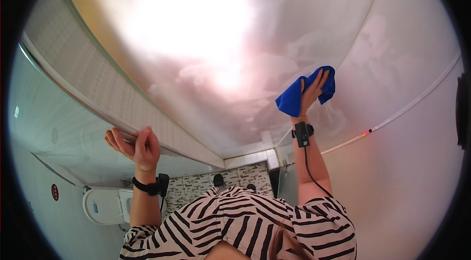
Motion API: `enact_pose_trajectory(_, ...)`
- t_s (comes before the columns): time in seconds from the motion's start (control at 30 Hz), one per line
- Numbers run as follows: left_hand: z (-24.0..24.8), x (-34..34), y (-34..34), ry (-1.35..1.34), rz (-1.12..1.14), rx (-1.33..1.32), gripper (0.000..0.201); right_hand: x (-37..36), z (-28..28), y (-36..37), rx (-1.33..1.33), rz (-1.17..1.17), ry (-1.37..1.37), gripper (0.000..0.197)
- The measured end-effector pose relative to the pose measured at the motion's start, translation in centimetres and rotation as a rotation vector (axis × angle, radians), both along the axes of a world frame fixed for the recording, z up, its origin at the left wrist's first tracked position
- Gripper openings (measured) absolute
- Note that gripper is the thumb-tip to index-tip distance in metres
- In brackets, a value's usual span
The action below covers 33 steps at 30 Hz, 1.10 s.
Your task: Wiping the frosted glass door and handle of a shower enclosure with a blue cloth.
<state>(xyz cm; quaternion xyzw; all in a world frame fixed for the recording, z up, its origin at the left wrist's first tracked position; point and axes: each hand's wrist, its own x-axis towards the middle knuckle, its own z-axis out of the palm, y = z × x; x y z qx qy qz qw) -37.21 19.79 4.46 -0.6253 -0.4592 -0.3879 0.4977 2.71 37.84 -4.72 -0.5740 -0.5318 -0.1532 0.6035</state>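
My right hand point(312, 91) presses a blue cloth point(293, 98) against the glossy pale wall panel point(274, 29), near the seam with the panel to the right. The fingers lie stretched over the cloth, which bunches up around them. On the left, my left hand point(139, 146) is hooked over the edge of an upright glass-like partition point(88, 105), fingers on one side and thumb on the other. Each wrist wears a black strap with a small box and a cable.
A white toilet point(103, 206) with its lid stands low on the left, beyond the partition. Below me are a brick-patterned floor point(196, 175) and a white ledge point(245, 160). A pale strip point(392, 120) crosses the right-hand panel. Bright glare covers the upper middle of the wall.
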Motion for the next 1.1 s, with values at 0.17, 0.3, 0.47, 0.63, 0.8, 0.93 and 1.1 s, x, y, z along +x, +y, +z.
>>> enact_pose_trajectory(0.17, -0.1, -0.1, -0.4, 0.000, 0.003, 0.007, 0.012, -0.7, -0.4, -0.6, -0.025, -0.004, 0.061, 0.064)
enact_pose_trajectory(0.3, -0.4, -0.2, -0.3, -0.017, 0.014, 0.023, 0.011, -2.0, 0.1, -1.0, 0.026, 0.021, 0.211, 0.063)
enact_pose_trajectory(0.47, -0.6, -0.1, -0.5, -0.039, 0.003, 0.003, 0.012, -6.4, -2.6, -1.9, 0.017, -0.038, 0.292, 0.064)
enact_pose_trajectory(0.63, -1.0, -1.2, -0.6, -0.022, 0.018, -0.001, 0.011, -12.3, -6.2, -3.4, -0.024, 0.068, 0.131, 0.067)
enact_pose_trajectory(0.8, -0.9, -0.6, -0.5, -0.042, 0.001, -0.007, 0.012, -16.5, -6.1, -4.9, -0.040, 0.340, -0.006, 0.059)
enact_pose_trajectory(0.93, -0.8, -0.3, -0.6, -0.046, 0.020, -0.009, 0.014, -18.0, -3.2, -5.7, 0.081, 0.567, -0.409, 0.046)
enact_pose_trajectory(1.1, -1.0, -1.1, -0.5, -0.041, -0.004, -0.002, 0.014, -18.2, -5.4, -5.4, 0.129, 0.669, -0.862, 0.040)
